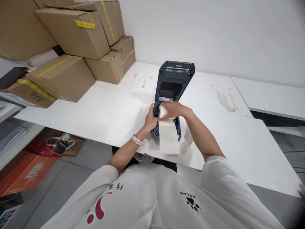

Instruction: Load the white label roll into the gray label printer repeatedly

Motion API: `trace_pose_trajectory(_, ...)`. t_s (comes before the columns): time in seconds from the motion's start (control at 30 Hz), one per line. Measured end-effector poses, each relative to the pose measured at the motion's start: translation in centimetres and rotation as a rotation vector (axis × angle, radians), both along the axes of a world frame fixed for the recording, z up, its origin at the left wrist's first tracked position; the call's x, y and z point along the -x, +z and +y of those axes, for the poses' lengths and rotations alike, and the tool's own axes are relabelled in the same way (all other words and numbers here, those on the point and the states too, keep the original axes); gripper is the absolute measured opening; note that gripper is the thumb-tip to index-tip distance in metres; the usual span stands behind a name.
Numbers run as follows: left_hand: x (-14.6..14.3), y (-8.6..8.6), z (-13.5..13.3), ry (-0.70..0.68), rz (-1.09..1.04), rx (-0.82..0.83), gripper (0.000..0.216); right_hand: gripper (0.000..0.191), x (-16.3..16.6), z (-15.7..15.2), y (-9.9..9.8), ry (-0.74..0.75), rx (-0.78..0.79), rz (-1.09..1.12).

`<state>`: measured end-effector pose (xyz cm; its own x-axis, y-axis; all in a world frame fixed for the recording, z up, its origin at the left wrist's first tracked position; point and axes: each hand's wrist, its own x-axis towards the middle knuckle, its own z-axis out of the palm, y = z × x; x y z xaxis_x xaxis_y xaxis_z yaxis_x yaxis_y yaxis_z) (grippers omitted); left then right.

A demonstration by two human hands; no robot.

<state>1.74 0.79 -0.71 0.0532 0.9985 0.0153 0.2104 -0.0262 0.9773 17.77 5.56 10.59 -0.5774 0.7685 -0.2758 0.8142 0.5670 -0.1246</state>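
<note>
A dark blue label printer (175,79) stands on the white table (102,111) with its lid swung up and back. My right hand (172,109) is closed over a white roll of labels (162,112) that sits in the printer's open bay. A loose strip of white label paper (168,136) runs from the roll toward me, over the printer's front, almost to the table's near edge. My left hand (150,120) presses against the printer's left side beside the roll, fingers curved on the casing. A pink watch band (136,140) is on my left wrist.
Cardboard boxes (71,47) with yellow tape are stacked on the table's left and back left. A second white table (269,95) adjoins at the right. On the floor at left lie an orange box (23,171) and a bag (62,143). A white wall stands behind.
</note>
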Motion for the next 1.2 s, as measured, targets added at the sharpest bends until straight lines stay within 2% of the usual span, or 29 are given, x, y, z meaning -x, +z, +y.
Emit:
trace_pose_trajectory(0.1, 0.0, 0.2, -0.1, 0.0, 0.004, -0.011, 0.1, 0.069, 0.7, 0.4, -1.9, -0.015, 0.019, -0.05)
trace_pose_trajectory(0.23, -0.1, 0.1, 0.0, 0.009, -0.002, 0.008, 0.1, 0.075, -0.1, -1.2, -2.0, -0.035, 0.001, -0.002)
trace_pose_trajectory(0.37, -0.1, 0.1, -0.1, 0.002, -0.016, 0.001, 0.098, 0.06, -2.5, -5.8, -1.2, -0.008, -0.151, 0.265)
trace_pose_trajectory(0.43, -0.1, 0.1, -0.2, -0.001, -0.012, -0.019, 0.096, 0.053, -3.3, -8.7, -1.5, 0.016, -0.18, 0.369)
trace_pose_trajectory(0.53, -0.1, 0.2, -0.3, -0.002, -0.015, -0.039, 0.094, 0.054, -3.3, -12.4, -2.9, 0.044, -0.153, 0.377)
trace_pose_trajectory(0.63, -0.1, 0.1, -0.3, 0.004, -0.021, -0.041, 0.091, 0.062, -2.3, -14.5, -4.8, 0.005, -0.162, 0.289)
trace_pose_trajectory(0.8, -0.1, 0.3, -0.4, 0.003, -0.036, -0.029, 0.088, 0.069, -0.9, -15.5, -6.7, -0.071, -0.249, 0.231)
trace_pose_trajectory(1.2, -0.1, -0.1, -0.1, 0.008, -0.046, -0.048, 0.086, 0.082, -0.2, -16.4, -8.2, -0.106, -0.29, 0.274)
